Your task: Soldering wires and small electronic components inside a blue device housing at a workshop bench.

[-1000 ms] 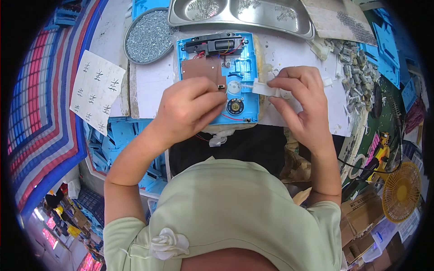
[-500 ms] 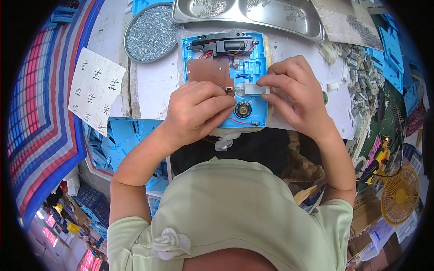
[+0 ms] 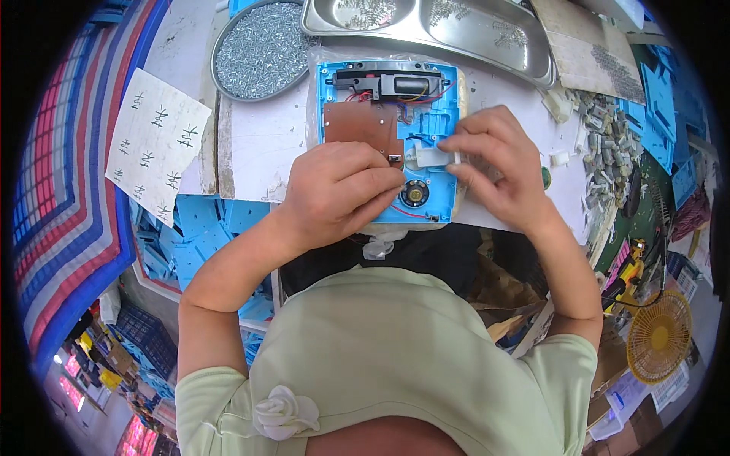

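Note:
A blue plastic housing lies open on the table in front of me, holding a brown circuit board, a round black speaker and a black mechanism with thin wires. My left hand reaches over the lower left of the housing, its fingers pinched together beside the board's edge and the speaker; what they hold is hidden. A white plastic piece sits at the housing's right side. My right hand has its thumb and index finger on either side of that piece's right end.
A round tray of small screws stands behind on the left, beside a steel divided tray with small springs. Marked paper lies at left. Several pale plastic parts are heaped at right. A yellow fan stands lower right.
The whole view has shifted slightly, so the housing appears a little lower and farther right. Both hands keep nearly the same places on it; the white piece looks slightly tilted.

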### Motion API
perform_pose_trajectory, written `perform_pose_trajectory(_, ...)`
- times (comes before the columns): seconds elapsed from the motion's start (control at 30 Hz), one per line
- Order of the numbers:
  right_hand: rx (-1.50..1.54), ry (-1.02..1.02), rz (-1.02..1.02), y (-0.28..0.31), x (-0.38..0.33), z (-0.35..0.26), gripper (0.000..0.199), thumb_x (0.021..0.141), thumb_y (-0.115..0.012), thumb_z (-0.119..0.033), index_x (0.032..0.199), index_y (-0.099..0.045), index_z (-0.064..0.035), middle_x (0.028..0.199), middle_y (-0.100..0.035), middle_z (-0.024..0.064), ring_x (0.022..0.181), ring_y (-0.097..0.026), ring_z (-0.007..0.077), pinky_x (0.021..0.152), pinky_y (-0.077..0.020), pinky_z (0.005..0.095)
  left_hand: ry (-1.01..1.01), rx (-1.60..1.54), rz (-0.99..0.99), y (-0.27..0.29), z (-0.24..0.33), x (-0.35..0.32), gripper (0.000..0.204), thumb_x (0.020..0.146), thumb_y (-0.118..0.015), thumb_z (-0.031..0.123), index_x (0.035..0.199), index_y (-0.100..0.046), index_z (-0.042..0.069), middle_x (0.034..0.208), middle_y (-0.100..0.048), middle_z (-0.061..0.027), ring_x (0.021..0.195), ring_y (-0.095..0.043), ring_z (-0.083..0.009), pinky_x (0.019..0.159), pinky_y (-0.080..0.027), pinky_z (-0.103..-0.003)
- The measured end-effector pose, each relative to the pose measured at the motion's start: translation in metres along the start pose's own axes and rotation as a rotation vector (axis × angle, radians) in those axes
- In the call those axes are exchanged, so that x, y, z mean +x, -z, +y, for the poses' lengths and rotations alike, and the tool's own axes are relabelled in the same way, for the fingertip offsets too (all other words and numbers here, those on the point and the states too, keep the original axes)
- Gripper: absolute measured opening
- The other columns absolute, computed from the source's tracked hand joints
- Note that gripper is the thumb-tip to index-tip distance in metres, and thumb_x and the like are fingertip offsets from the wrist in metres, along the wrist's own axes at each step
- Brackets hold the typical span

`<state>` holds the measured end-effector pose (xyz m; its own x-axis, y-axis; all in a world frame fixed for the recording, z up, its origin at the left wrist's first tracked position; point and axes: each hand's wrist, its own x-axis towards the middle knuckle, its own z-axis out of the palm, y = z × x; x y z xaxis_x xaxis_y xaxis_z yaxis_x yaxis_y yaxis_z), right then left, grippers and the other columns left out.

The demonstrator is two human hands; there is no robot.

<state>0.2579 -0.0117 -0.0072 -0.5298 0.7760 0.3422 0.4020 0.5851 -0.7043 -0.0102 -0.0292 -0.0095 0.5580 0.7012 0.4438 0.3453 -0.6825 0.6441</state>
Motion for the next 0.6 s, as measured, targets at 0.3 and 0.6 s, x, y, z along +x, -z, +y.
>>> perform_pose_trajectory(0.3, -0.343, -0.013, -0.246, 0.007, 0.019, -0.039, 0.030, 0.070, -0.078, -0.009, 0.099, -0.071, -0.0097, 0.105, -0.065, 0.0038, 0.103, -0.058, 0.0275, 0.083, -0.0456, 0.0396, -0.005, -0.023, -0.024, -0.001, -0.003, 0.000, 0.027, 0.071, -0.081, 0.002, 0.096, -0.072, 0.008, 0.084, -0.066, -0.0064, 0.071, -0.065, -0.0242, 0.058, -0.049, -0.035)
perform_pose_trajectory(0.6, -0.253, -0.310, 0.091, 0.034, -0.046, -0.057, 0.030, 0.074, -0.075, -0.004, 0.104, -0.075, -0.0052, 0.105, -0.067, 0.0093, 0.101, -0.057, 0.0310, 0.087, -0.0476, 0.0394, -0.021, 0.138, -0.261, 0.006, 0.011, 0.017, 0.030, 0.074, -0.077, 0.006, 0.103, -0.072, 0.011, 0.084, -0.057, -0.0056, 0.071, -0.060, -0.0243, 0.058, -0.048, -0.037)
